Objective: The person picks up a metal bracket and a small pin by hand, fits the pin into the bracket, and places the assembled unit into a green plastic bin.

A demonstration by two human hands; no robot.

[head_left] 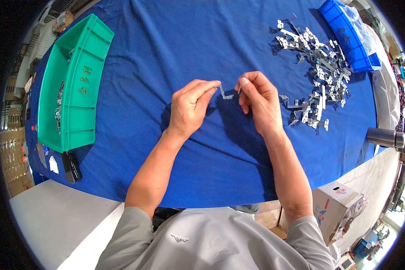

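Small pale bent piece [225,93] pinched in the left hand [187,107], thin metallic piece [239,90] held near it in the right hand [264,101].

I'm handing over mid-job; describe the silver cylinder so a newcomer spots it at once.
Find the blue cloth's right edge in the picture. Below the blue bin and right of the scattered metal brackets is the silver cylinder: smooth and rounded, unlike the flat, perforated brackets.

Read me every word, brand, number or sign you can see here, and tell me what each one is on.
None reads clearly enough to quote.
Green bin: dark yellowish characters on the side, not legible.
Blue bin: similar characters, too small.
Shirt: peak-shaped logo with a small word, too blurred.
Carton: red and blue print, too blurred.
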